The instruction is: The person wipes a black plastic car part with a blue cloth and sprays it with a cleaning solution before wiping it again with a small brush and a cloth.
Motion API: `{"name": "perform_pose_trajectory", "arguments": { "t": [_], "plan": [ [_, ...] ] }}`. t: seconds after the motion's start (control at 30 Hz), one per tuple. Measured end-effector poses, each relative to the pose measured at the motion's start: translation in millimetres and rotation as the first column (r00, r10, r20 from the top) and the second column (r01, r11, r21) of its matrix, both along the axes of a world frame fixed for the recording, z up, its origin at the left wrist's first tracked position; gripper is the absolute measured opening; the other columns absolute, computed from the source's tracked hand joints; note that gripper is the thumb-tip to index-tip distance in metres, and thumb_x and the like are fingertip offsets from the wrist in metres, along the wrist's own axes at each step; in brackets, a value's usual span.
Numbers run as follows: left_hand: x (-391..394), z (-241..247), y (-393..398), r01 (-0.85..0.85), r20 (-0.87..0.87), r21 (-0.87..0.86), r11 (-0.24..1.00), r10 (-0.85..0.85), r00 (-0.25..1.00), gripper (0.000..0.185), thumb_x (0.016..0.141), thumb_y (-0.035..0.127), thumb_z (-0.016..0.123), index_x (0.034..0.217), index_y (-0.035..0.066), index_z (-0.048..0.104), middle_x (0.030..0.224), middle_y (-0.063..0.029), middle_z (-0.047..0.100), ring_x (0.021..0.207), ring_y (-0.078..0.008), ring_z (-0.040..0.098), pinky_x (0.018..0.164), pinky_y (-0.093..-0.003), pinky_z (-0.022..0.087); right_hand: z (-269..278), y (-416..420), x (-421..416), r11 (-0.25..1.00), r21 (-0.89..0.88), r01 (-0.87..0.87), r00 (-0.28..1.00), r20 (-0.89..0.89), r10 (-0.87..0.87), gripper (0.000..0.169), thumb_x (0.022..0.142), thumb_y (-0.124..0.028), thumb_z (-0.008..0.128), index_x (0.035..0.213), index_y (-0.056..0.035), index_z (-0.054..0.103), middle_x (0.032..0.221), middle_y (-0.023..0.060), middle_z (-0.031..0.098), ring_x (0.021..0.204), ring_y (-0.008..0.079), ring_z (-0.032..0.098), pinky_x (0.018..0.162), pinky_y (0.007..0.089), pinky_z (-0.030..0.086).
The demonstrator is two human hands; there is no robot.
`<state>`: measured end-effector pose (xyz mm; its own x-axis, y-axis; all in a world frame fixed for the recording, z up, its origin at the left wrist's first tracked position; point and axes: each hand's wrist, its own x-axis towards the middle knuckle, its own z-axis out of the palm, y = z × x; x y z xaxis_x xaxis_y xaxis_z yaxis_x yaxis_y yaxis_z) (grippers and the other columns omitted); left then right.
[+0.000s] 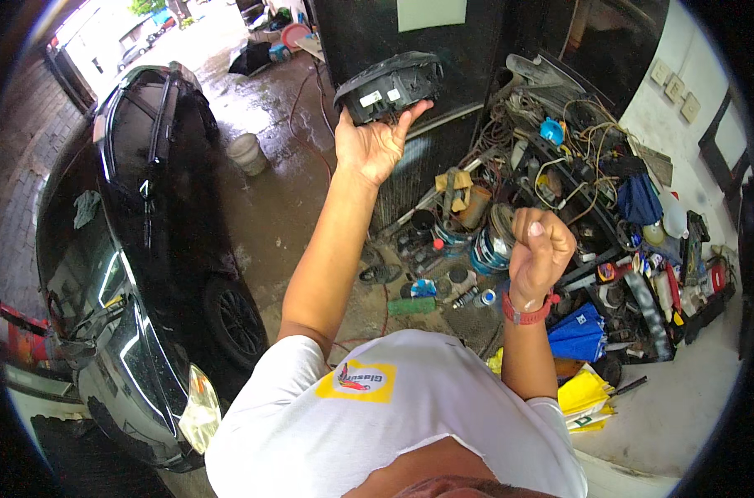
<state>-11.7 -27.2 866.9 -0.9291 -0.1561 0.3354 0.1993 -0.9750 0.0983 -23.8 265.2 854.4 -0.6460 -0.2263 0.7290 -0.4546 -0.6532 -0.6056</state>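
My left hand (pixel 372 148) is raised, palm up, holding a rounded black plastic housing (pixel 386 84) from below. The housing looks like a vehicle part, and two small white labels stick to its near side. A thumb and fingertips show at its lower edge; the other fingers are hidden behind it. Apart from it, my right hand (pixel 542 249) is curled into a fist with the thumb on top, and nothing shows in it. A red wristwatch (pixel 528 311) is on that wrist. Beyond the fist, lower down, stands a blue-labelled bucket (pixel 490 249).
A black car (pixel 165 205) with a clear headlamp (pixel 199 411) stands at left. A whitish bucket (pixel 247 154) sits on the wet floor. At right are piled cables, a blue funnel (pixel 552 131), bottles and a blue umbrella (pixel 577 333). A red hose (pixel 302 134) crosses the floor.
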Motion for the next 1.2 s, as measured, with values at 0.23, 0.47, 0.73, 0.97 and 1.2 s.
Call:
{"name": "perform_pose_trajectory", "arguments": {
  "t": [0.23, 0.47, 0.73, 0.97, 1.2],
  "plan": [
    [7, -6, -45, 0.005, -0.055, 0.057, 0.998, -0.002, 0.998, 0.082, 0.101, 0.062, 0.034, 0.155, 0.001, 0.026, 0.148, -0.0479, 0.025, 0.106, -0.0543, 0.065, 0.081, -0.0520, 0.064, -14, -4, -6, 0.995, 0.061, 0.074, 0.997, 0.002, -0.074, 0.038, 0.095, -0.006, 0.055, 0.067, -0.0114, 0.030, 0.061, -0.0024, 0.030, 0.057, 0.0091, 0.025, 0.055, 0.0299, 0.019],
    [14, -24, -63, 0.066, -0.124, 0.046, 0.997, -0.060, 0.991, 0.066, 0.101, 0.046, 0.044, 0.146, -0.002, 0.045, 0.142, -0.0455, 0.039, 0.102, -0.0493, 0.069, 0.081, -0.0479, 0.064, -26, 5, -17, 0.980, 0.157, 0.120, 0.992, 0.016, -0.124, 0.040, 0.095, -0.008, 0.057, 0.066, -0.0114, 0.029, 0.062, -0.0025, 0.030, 0.058, 0.0089, 0.025, 0.054, 0.0291, 0.019],
    [19, -47, -57, -0.065, -0.097, -0.039, 0.997, 0.061, 0.993, 0.065, 0.094, 0.042, 0.057, 0.138, -0.005, 0.052, 0.126, -0.0397, 0.059, 0.075, -0.0266, 0.071, 0.062, -0.0303, 0.060, -30, 1, -28, 0.972, 0.206, 0.110, 0.993, 0.023, -0.117, 0.046, 0.094, -0.011, 0.063, 0.064, -0.0094, 0.028, 0.061, -0.0025, 0.032, 0.057, 0.0086, 0.027, 0.052, 0.0289, 0.021],
    [21, -67, -46, -0.062, -0.080, -0.070, 0.996, 0.056, 0.995, 0.071, 0.094, 0.043, 0.060, 0.142, -0.008, 0.047, 0.127, -0.0410, 0.057, 0.070, -0.0232, 0.069, 0.059, -0.0272, 0.056, -18, -10, -26, 0.965, 0.264, 0.006, 1.000, 0.021, -0.012, 0.047, 0.096, -0.013, 0.067, 0.064, -0.0074, 0.031, 0.061, -0.0027, 0.034, 0.057, 0.0072, 0.028, 0.051, 0.0283, 0.021],
    [17, -76, -21, 0.006, -0.089, -0.060, 0.998, -0.011, 0.996, 0.077, 0.096, 0.054, 0.045, 0.142, -0.007, 0.045, 0.122, -0.0496, 0.053, 0.072, -0.0368, 0.072, 0.058, -0.0353, 0.061, 6, -34, -9, 0.929, 0.354, -0.106, 0.994, 0.068, 0.087, 0.017, 0.091, -0.014, 0.074, 0.085, -0.0036, 0.061, 0.060, -0.0054, 0.041, 0.057, 0.0035, 0.035, 0.052, 0.0228, 0.029]
  ]
}}
